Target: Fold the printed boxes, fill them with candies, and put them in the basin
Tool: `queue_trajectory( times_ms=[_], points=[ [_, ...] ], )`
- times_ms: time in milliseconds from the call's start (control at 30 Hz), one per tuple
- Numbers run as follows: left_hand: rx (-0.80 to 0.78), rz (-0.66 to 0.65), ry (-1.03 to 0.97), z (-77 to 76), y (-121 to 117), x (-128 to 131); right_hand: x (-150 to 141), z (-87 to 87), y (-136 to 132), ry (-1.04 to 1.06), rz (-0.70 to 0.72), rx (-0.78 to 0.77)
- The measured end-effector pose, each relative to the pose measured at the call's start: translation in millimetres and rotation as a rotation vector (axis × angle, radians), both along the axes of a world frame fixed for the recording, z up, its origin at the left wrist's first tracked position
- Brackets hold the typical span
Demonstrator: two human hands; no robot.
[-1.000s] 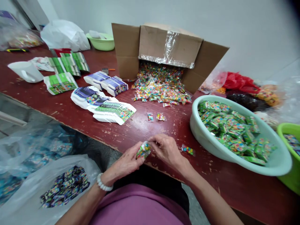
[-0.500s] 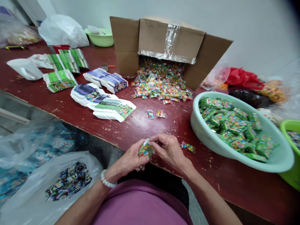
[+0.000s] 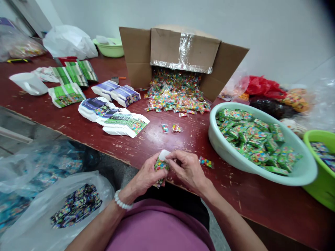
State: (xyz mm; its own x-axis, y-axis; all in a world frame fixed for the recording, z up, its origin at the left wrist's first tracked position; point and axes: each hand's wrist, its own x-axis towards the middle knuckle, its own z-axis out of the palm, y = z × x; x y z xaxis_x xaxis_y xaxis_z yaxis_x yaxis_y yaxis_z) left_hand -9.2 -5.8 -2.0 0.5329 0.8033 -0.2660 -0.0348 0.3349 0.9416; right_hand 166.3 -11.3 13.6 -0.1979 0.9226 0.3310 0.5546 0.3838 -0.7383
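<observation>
My left hand is wrapped round a small green candy box, holding it upright near the table's front edge. The box's white end flap stands up at the top. With thumb and forefinger, my right hand pinches at that flap. A clear candy packet lies on the table just beyond my right hand. Two more small packets, one blue and red and one yellow and red, lie ahead of my hands. Left of them, flat green cartons are fanned out.
An open cardboard box spills many wrapped candies. At right stands a pale green basin of filled green boxes, beside a lime tub. Purple carton bundles and a white mug sit left. Plastic bags hang below the edge.
The candies that showed at the box's open top are now out of sight, and the white flap stands over it. The box is more upright in my left hand; my right fingers stay at its top.
</observation>
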Motion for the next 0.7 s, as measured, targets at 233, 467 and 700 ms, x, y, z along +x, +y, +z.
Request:
queue_trajectory(
  times_ms=[233, 467, 700],
  points=[
    [-0.142, 0.113, -0.122, 17.1, -9.0, 4.6, 7.6, 22.1, -10.1, 0.075, 0.245, -0.123],
    [-0.227, 0.283, -0.133, 38.3, -20.7, 21.3, 7.4, 11.1, -24.6, 0.657, -0.061, -0.321],
    [0.057, 0.176, -0.037, 54.9, -38.1, 52.5, 24.0, 4.8, -42.1, 0.958, -0.06, -0.201]
  ],
)
